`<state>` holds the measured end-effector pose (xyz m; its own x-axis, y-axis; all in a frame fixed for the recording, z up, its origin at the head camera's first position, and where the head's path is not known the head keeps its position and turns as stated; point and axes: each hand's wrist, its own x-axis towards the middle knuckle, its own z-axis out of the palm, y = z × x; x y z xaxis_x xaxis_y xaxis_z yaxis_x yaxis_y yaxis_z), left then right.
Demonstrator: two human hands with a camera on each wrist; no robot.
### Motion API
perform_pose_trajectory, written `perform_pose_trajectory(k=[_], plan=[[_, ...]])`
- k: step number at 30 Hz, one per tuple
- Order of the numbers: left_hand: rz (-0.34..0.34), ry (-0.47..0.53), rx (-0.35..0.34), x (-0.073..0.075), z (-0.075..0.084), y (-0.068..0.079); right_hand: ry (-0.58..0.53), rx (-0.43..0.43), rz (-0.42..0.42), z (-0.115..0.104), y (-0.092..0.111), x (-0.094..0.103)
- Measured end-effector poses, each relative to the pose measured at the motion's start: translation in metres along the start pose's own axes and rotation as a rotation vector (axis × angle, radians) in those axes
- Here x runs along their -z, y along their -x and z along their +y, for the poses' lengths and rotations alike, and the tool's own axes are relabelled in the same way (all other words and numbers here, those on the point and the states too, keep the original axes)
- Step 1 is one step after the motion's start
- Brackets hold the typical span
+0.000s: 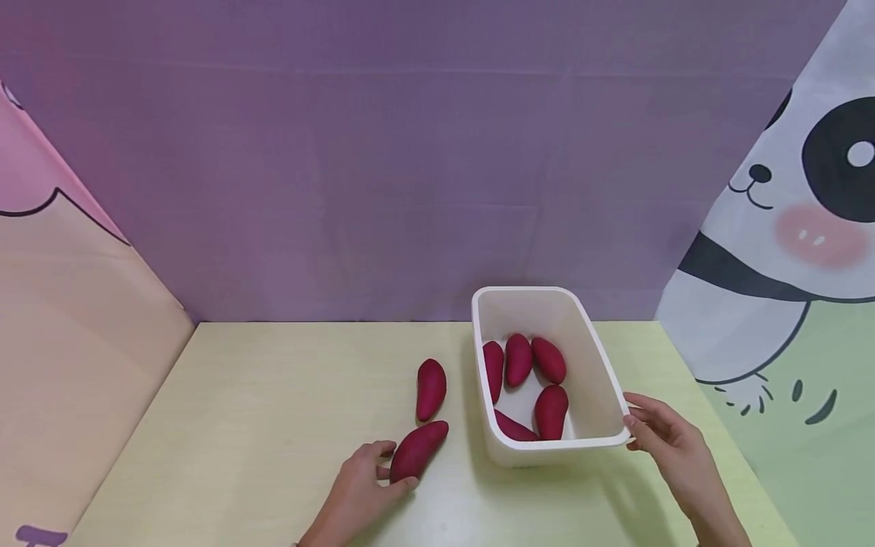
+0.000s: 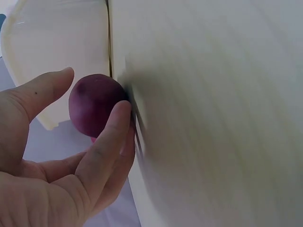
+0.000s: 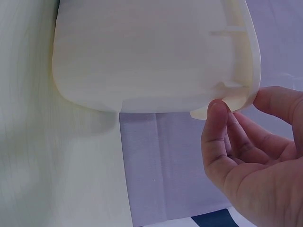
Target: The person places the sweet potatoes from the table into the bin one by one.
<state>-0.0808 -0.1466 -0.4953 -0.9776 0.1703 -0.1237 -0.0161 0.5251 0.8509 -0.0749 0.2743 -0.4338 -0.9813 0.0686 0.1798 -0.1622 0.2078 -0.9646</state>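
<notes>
A purple-red sweet potato [image 1: 418,453] lies on the table beside my left hand [image 1: 362,486]. In the left wrist view, my loosely bent fingers [image 2: 102,156] touch one side of that sweet potato [image 2: 97,105]; a small gap shows between it and my thumb. My right hand [image 1: 673,448] pinches the near right corner of a white plastic box [image 1: 601,365]. From the right wrist, the thumb and fingertips are seen on either side of the box's rim [image 3: 255,61]. Several sweet potatoes [image 1: 551,410] lie inside the box.
Another sweet potato [image 1: 431,390] lies on the pale wooden table [image 1: 260,425], left of the box. A purple cloth [image 1: 410,175] hangs behind the table. Printed cloths flank both sides, one with a panda [image 1: 772,251] on the right.
</notes>
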Motion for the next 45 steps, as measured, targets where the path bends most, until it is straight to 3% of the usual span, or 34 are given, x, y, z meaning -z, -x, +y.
perform_pose_trajectory(k=[4, 29, 36, 45], plan=[[-0.008, 0.035, -0.018, -0.002, -0.001, 0.000, -0.003, 0.003, 0.004, 0.000, 0.000, 0.000], [0.007, 0.063, 0.055, -0.001, -0.005, 0.002, 0.006, -0.002, 0.003, -0.001, 0.000, -0.001], [0.020, 0.092, 0.037, 0.009, 0.001, 0.002, -0.010, 0.008, -0.002, -0.001, 0.000, 0.000], [0.104, 0.095, 0.005, 0.027, 0.020, -0.007, -0.018, 0.011, -0.006, 0.000, 0.000, 0.000]])
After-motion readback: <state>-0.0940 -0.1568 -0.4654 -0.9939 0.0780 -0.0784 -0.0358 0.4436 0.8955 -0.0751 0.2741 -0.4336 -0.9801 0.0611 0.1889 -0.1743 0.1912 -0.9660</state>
